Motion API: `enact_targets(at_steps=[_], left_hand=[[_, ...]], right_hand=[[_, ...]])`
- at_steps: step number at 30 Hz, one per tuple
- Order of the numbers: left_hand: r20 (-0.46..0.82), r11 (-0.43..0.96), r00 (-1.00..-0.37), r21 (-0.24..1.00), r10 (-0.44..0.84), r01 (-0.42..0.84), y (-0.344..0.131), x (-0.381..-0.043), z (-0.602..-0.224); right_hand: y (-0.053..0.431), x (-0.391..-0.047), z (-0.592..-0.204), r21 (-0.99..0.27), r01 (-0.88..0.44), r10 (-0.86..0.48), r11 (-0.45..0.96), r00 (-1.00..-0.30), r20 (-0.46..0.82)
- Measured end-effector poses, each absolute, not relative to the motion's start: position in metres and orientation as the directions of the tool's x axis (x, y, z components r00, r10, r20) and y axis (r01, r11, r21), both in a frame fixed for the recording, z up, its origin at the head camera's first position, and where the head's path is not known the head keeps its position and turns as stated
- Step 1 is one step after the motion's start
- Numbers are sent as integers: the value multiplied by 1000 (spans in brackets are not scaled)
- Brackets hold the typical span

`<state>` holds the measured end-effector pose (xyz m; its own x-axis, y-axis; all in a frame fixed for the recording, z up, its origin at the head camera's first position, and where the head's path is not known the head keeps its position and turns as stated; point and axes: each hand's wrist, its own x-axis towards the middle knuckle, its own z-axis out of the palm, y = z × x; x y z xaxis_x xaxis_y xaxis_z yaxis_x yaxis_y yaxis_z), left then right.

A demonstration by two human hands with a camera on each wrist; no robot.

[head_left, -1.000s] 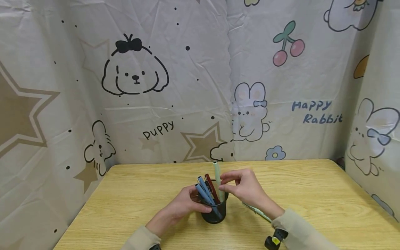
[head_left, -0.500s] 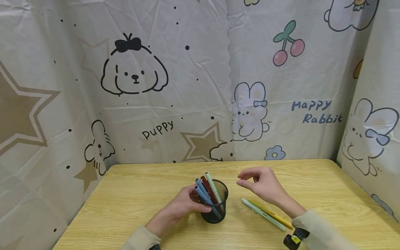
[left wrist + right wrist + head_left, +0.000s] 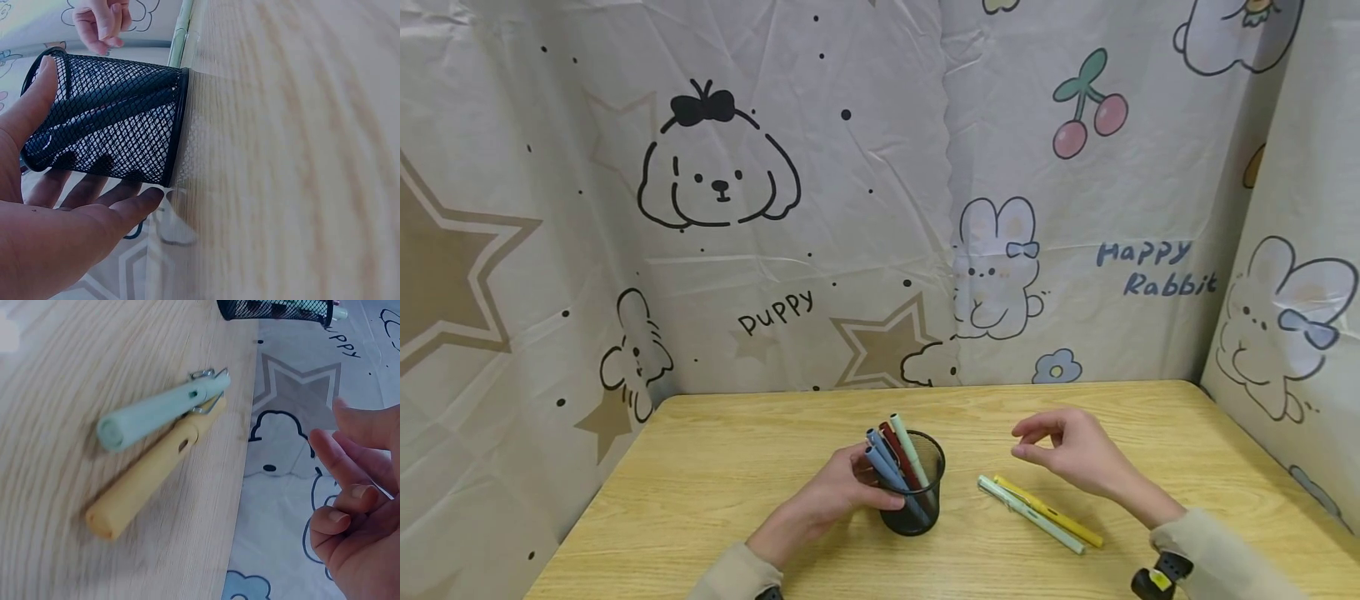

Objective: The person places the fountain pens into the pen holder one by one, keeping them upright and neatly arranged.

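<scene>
My left hand (image 3: 835, 493) grips a black mesh pen cup (image 3: 912, 527), which stands on the table. Its thumb lies on the near side, the other fingers round the far left side, as the left wrist view of the cup (image 3: 119, 122) also shows. Inside lean two blue pens (image 3: 887, 473), a dark red pen (image 3: 891, 439) and a light green pen (image 3: 906, 440). Right of the cup my right hand (image 3: 1075, 450) hovers with loosely bent fingers, holding nothing. Below it a second light green pen (image 3: 1037, 521) and a yellow pen (image 3: 1060, 516) lie side by side.
The light wooden table (image 3: 737, 450) ends at a printed cloth (image 3: 850, 250) hanging behind it, with more cloth at the left and right sides. Each wrist wears a dark strap, the right one carrying a small camera (image 3: 1157, 579).
The right hand let go of the light green pen, which now leans in the cup, and moved right, uncovering the two pens on the table. The left hand stayed on the cup.
</scene>
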<state>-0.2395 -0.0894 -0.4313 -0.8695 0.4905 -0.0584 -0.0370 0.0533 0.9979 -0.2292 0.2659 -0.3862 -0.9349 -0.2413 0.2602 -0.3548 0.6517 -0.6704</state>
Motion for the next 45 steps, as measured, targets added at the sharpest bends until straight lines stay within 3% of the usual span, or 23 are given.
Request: enact_targets(at_steps=[17, 31, 45], left_hand=[[-61, 61, -867, 998, 495, -35, -89, -236, -427], [-72, 58, -865, 997, 496, -50, -91, -238, -428], [-62, 53, -865, 998, 498, -41, -91, -236, -427]], right_hand=[[292, -226, -393, -627, -376, -358, 683, -920, 161], [303, -226, -405, -695, -383, -486, 608, -872, 55], [308, -224, -409, -698, -363, -510, 617, -860, -4]])
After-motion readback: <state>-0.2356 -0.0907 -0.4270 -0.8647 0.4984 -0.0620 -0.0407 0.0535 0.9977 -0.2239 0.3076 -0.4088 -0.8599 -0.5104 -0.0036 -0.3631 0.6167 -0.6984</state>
